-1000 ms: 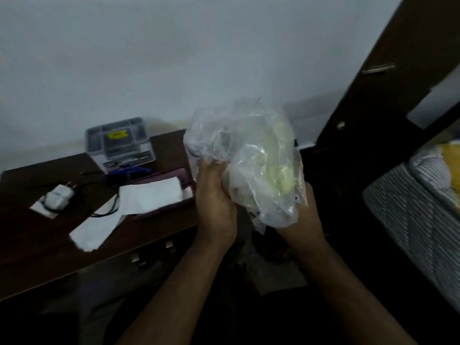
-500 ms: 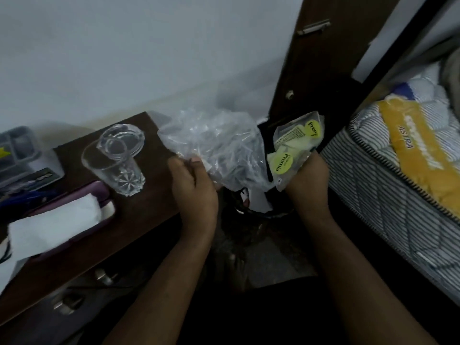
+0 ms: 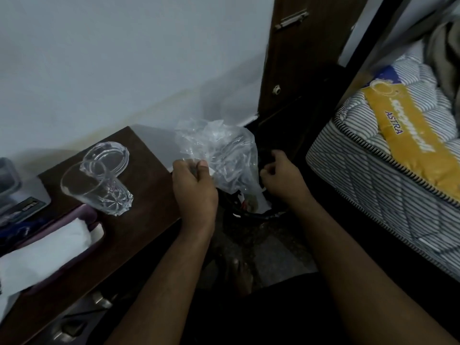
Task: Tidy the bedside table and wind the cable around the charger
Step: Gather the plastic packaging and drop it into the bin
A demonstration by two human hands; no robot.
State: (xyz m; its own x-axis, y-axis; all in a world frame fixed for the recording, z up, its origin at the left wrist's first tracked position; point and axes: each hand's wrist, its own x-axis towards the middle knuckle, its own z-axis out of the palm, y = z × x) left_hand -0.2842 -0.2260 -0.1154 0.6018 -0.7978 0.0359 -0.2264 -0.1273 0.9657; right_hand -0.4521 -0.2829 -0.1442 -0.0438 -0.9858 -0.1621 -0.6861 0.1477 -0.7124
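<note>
Your left hand [image 3: 193,192] pinched the crumpled clear bag [image 3: 219,155] between thumb and fingers, holding it over the dark bin [image 3: 251,212] on the floor, seemingly so it would fall inside. Your right hand [image 3: 281,178] hung just right of the bag with fingers loosely curled and nothing in them, probably free to steady the bin's rim. Left of your hands, at the right end of the table [image 3: 146,180], a glass [image 3: 95,190] stood with a glass lid [image 3: 108,158] just behind it. A white paper [image 3: 49,255] lay nearer, across a purple case [image 3: 86,216]. The charger and its cable were out of view, so the winding looked not yet begun.
</note>
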